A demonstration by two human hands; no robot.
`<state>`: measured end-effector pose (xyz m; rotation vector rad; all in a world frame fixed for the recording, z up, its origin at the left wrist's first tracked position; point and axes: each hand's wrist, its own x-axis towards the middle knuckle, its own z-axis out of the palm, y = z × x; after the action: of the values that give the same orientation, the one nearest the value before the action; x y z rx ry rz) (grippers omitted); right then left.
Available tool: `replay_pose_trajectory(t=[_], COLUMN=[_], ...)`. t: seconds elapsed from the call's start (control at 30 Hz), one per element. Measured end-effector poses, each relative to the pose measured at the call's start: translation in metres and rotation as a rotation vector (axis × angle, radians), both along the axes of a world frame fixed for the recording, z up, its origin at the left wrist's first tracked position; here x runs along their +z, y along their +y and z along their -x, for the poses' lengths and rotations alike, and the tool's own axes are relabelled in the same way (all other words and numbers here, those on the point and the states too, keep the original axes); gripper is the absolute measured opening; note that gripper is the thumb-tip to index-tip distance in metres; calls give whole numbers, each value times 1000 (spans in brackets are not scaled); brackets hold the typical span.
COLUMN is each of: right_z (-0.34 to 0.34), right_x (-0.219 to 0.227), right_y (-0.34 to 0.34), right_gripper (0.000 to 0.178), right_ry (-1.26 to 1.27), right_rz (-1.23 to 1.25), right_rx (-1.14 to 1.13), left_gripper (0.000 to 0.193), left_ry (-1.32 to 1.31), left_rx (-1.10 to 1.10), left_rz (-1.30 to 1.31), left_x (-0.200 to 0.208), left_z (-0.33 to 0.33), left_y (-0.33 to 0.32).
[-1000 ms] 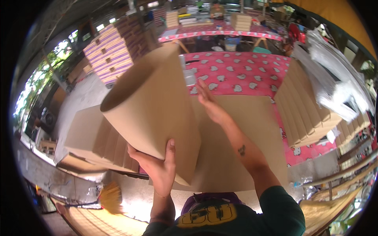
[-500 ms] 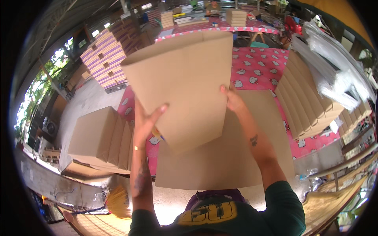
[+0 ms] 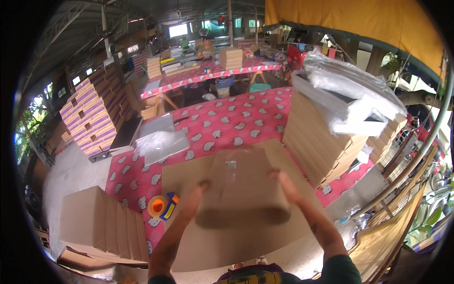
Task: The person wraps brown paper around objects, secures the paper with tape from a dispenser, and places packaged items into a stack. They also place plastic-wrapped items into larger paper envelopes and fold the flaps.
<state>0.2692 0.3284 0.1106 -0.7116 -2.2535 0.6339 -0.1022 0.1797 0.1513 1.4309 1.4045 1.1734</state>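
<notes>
A folded brown cardboard sleeve (image 3: pixel 250 189) lies low over a large flat cardboard sheet (image 3: pixel 227 246), its rounded fold toward me. A short strip of clear tape (image 3: pixel 230 171) crosses the seam on its upper face. My left hand (image 3: pixel 195 196) grips its left edge, and my right hand (image 3: pixel 285 185) holds the right edge. Both hands are smeared by motion, and fingers beneath the cardboard are hidden. Left of my left hand, a blue and yellow tape dispenser (image 3: pixel 164 206) with an orange-cored roll rests at the sheet's edge.
Pink patterned cloth (image 3: pixel 222 118) covers the table. Folded cardboard stacks stand at left (image 3: pixel 99 227) and right (image 3: pixel 321 137), the right one topped by plastic-wrapped packs (image 3: pixel 354 94). Clear plastic sheets (image 3: pixel 163 142) lie at far left. A person (image 3: pixel 206 49) is behind the back table.
The cardboard sleeve has come down from a raised, tilted position, and its taped seam now faces up. The view has shifted, bringing the tape dispenser and plastic sheets into sight.
</notes>
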Motion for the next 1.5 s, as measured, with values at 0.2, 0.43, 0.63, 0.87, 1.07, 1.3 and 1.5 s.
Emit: replay_pose_trajectory(t=[0.2, 0.43, 0.63, 0.87, 1.07, 1.3, 1.5], right_z=[-16, 40, 100, 186, 251, 168, 133], right_x=[-85, -126, -115, -159, -204, -230, -206], right_y=[-57, -136, -269, -265, -270, -250, -223], right_gripper=[53, 42, 57, 75, 74, 64, 64], right_ry=[-430, -352, -346, -444, -302, -518, -184], right_rz=[-181, 63, -8, 506, 329, 328, 271], right_rx=[-39, 412, 417, 121, -197, -321, -395], left_gripper=[46, 53, 65, 65, 66, 65, 48], left_ry=[1048, 909, 1092, 1048, 1048, 981, 221], left_rx=[-208, -63, -11, -30, -34, -45, 33], left_rz=[-314, -384, -297, -229, -190, -198, -205], left_x=[-128, -98, -126, -127, -125, -127, -131], left_z=[6, -47, -61, -51, -47, -43, -6], left_y=[-47, 14, 21, 16, 17, 19, -19])
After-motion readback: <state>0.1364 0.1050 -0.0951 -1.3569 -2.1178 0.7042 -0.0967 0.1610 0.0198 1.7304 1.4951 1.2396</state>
